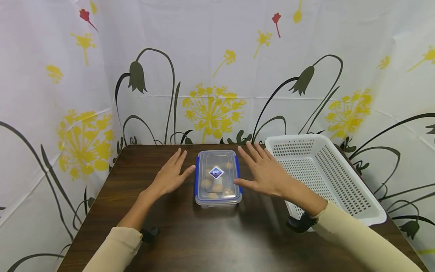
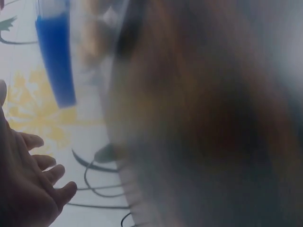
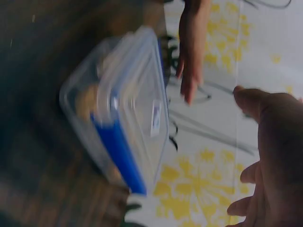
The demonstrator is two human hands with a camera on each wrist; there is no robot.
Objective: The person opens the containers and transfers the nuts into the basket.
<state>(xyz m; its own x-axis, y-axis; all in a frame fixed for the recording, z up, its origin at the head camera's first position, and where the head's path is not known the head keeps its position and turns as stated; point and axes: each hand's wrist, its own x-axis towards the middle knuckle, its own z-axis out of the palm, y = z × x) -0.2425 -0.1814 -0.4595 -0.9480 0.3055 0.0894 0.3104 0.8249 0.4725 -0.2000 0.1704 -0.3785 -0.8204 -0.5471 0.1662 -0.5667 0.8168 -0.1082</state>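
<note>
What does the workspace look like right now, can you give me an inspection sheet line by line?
Surface: dark wood-grain table.
Job's things: clear food container with blue side clips, lid on, round pale food pieces inside, diamond label on the lid.
Clutter: white perforated basket at the table's right edge, nothing seen inside.
Hands: left hand and right hand flank the container, fingers straight, holding nothing.
Cables: nothing seen; a dark band sits on each wrist.
Surroundings: white floral curtain behind and beside the table.

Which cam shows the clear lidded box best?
Head view: the whole box shows sharp, between both hands. Right wrist view shows it tilted and blurred. Left wrist view catches only a blurred blue clip and part of a wall.
</note>
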